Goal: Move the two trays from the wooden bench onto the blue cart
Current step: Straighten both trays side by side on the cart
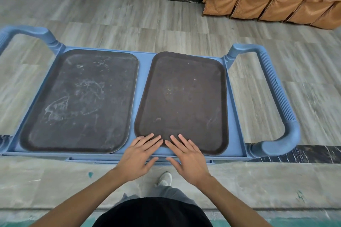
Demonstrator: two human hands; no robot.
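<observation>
Your fingers [147, 139] are spread flat and grip nothing: the left hand [140, 153] and the right hand [186, 155] lie side by side, fingertips resting on the near rim of the right tray [184, 97]. Both trays sit on the top deck of the blue cart [144, 83]. The left tray [83, 101] lies square at 9 o'clock from the right tray, a strip of blue deck between them. The wooden bench is not in view. Judged from this, the transfer is complete; only squaring remains, since the right tray sits slightly skewed. Its far corner at 1 o'clock lies close to the cart's raised edge. The cart handle [276, 97] stands at 3 o'clock. Open floor [129, 20] lies beyond at 12 o'clock.
</observation>
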